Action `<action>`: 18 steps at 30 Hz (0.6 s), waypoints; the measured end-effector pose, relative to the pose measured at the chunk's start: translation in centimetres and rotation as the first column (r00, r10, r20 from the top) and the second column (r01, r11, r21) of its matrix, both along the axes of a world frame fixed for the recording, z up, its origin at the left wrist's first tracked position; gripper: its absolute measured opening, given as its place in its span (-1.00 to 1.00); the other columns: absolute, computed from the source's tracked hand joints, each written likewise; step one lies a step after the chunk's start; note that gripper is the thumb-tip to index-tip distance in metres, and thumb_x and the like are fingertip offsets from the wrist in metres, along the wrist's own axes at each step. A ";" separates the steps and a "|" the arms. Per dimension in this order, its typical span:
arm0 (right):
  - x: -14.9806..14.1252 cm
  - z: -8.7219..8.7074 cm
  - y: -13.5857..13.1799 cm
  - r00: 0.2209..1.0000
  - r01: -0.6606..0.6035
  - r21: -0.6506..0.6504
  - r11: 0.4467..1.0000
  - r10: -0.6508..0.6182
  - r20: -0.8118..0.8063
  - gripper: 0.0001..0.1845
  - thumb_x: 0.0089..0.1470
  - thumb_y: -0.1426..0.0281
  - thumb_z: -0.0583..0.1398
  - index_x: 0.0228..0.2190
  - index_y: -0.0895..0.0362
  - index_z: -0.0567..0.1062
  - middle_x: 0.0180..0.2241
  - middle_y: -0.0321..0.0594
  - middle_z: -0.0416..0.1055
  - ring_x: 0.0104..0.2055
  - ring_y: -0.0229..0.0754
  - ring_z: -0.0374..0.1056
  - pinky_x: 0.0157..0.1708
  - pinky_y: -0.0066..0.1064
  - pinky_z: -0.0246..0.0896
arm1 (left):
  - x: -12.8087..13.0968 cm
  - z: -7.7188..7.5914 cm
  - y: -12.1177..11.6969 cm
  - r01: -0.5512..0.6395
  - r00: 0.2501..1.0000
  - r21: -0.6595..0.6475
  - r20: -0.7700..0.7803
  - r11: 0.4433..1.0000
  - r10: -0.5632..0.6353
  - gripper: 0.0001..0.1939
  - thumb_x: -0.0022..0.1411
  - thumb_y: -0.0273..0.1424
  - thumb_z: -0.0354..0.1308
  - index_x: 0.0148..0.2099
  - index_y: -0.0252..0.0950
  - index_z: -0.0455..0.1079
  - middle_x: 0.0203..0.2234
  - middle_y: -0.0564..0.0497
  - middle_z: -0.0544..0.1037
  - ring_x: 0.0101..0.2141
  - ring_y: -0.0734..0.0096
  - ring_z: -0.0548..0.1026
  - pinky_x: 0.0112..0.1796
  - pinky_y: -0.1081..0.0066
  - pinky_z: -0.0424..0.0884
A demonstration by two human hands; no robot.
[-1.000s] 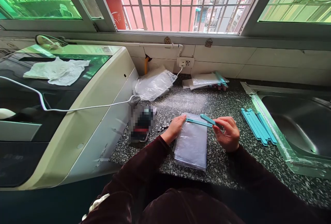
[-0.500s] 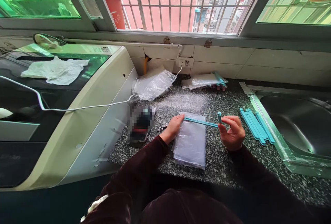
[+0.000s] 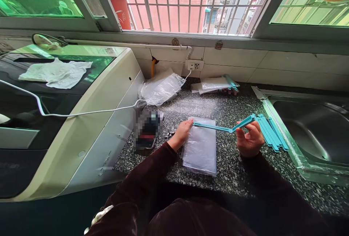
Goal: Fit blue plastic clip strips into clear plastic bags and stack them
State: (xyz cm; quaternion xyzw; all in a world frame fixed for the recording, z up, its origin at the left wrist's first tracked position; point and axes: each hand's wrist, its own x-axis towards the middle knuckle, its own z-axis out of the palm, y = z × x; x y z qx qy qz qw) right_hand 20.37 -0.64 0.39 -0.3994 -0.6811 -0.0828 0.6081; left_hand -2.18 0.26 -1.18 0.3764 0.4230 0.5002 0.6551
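A long teal bag sealing clip point(image 3: 212, 127) spans my two hands, its two arms spread apart at a hinge near my right hand. My left hand point(image 3: 183, 133) is closed on the far left end of one arm. With thumb and fingers, my right hand point(image 3: 250, 139) pinches the other arm, which slants up to the right. Below the clip lies a stack of clear plastic bags point(image 3: 200, 152), flat on the speckled counter. Several more teal clips point(image 3: 268, 132) lie side by side just right of my right hand.
A steel sink point(image 3: 313, 130) borders the counter on the right. At the back are crumpled plastic bags point(image 3: 162, 87) and a pile of bags with clips point(image 3: 215, 84). A phone-like object point(image 3: 148, 130), partly blurred, lies left, beside a large machine point(image 3: 109, 119). A white cable point(image 3: 89, 113) crosses it.
The clip's right arm has swung from pointing toward the camera to slanting out to the right, opening wider. My right hand has moved slightly right; my left hand stays nearly still.
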 end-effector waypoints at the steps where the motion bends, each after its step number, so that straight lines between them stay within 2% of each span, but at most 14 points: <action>1: 0.0 -0.1 0.0 1.000 0.001 -0.006 1.000 -0.001 -0.010 -0.87 0.03 0.28 0.16 -0.43 0.08 0.40 -0.44 -0.21 0.42 -0.38 -0.13 0.34 -0.41 -0.22 0.30 | 0.0 0.0 0.0 0.003 1.000 0.001 0.005 1.000 -0.003 -0.58 -0.01 -0.06 0.16 -0.45 -0.38 0.45 -0.65 0.03 0.44 -0.57 0.46 0.33 -0.48 0.46 0.23; 8: 0.1 -0.4 0.0 0.998 -0.007 -0.005 1.000 0.007 -0.062 -0.90 0.03 0.32 0.18 -0.43 0.09 0.39 -0.42 -0.21 0.44 -0.35 -0.13 0.36 -0.34 -0.19 0.31 | -0.1 0.5 0.0 -0.015 0.999 0.010 0.045 1.000 0.014 -0.58 -0.05 -0.06 0.18 -0.42 -0.38 0.45 -0.63 0.04 0.48 -0.55 0.43 0.39 -0.45 0.45 0.28; 13: 0.2 -0.3 -0.1 0.991 -0.002 -0.066 0.998 -0.007 -0.133 -0.86 0.03 0.28 0.18 -0.41 0.11 0.42 -0.41 -0.18 0.43 -0.31 -0.10 0.38 -0.34 -0.21 0.32 | -0.2 0.8 0.0 -0.038 0.997 -0.012 0.064 0.999 0.038 -0.60 -0.05 -0.07 0.19 -0.42 -0.38 0.45 -0.61 0.03 0.51 -0.54 0.42 0.42 -0.43 0.44 0.30; 18: 0.3 -0.2 -0.1 0.970 -0.077 -0.094 0.993 0.052 -0.238 -0.86 0.04 0.31 0.17 -0.36 0.12 0.45 -0.39 -0.17 0.41 -0.32 -0.14 0.36 -0.37 -0.27 0.31 | -0.3 1.4 0.0 -0.082 0.994 -0.021 0.067 0.996 0.083 -0.63 -0.06 -0.10 0.20 -0.44 -0.37 0.45 -0.61 0.03 0.51 -0.53 0.43 0.42 -0.46 0.46 0.29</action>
